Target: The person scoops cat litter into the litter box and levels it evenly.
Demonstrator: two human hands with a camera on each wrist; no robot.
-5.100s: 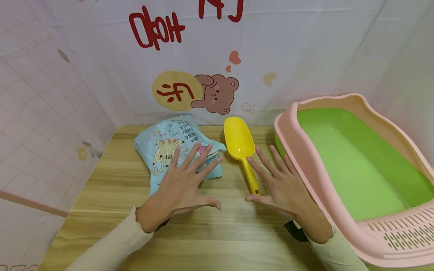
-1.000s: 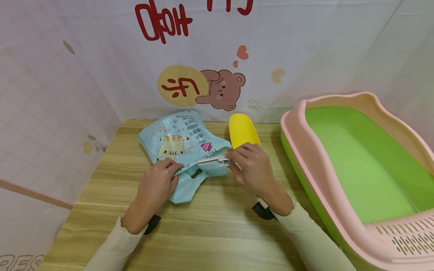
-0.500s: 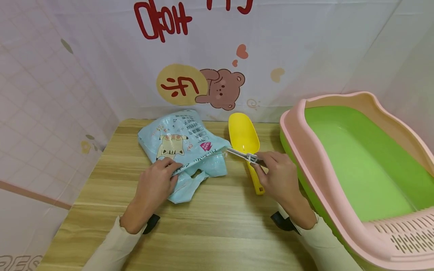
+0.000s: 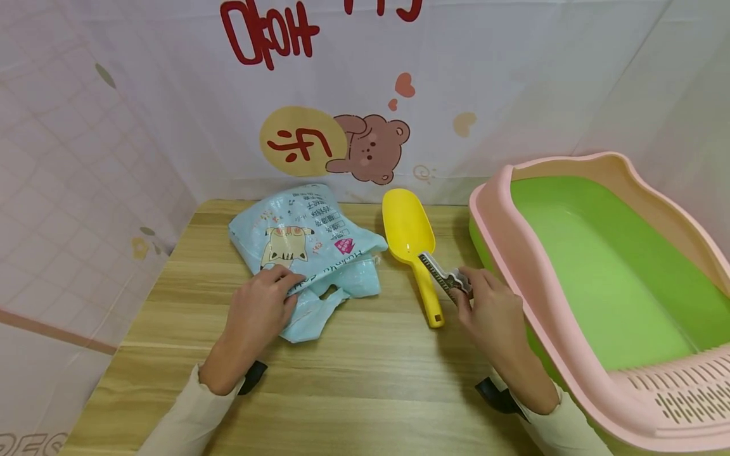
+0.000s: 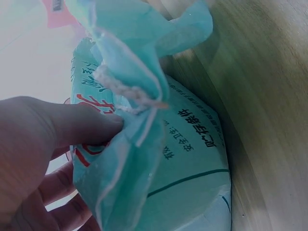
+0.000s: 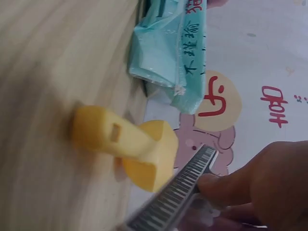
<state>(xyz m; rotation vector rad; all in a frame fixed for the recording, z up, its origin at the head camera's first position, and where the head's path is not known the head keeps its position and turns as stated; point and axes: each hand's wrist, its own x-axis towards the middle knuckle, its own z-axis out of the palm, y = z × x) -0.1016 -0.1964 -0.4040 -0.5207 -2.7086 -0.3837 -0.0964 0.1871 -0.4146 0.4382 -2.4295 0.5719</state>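
A light blue plastic bag (image 4: 296,237) with a printed cat lies at the back left of the table. Its torn top edge is folded over toward the front. My left hand (image 4: 259,313) pinches that folded edge; the left wrist view shows the thumb (image 5: 91,124) against the plastic, beside a twisted white cord (image 5: 127,90). In my right hand (image 4: 493,313) is a long metal bag clip (image 4: 441,275) with toothed inner edges, pinched between thumb and fingers. The clip is apart from the bag, near the handle of a yellow scoop (image 4: 409,228).
On the right stands a green litter tray (image 4: 593,272) with a pink rim (image 4: 547,310) and a slotted front part (image 4: 684,392). A printed cloth (image 4: 502,76) hangs behind the wooden table (image 4: 353,405).
My right hand has pulled the clip off the bag's folded edge and carried it right, over the scoop handle. The left hand stays on the bag. Much earlier, both hands were spread and held nothing.
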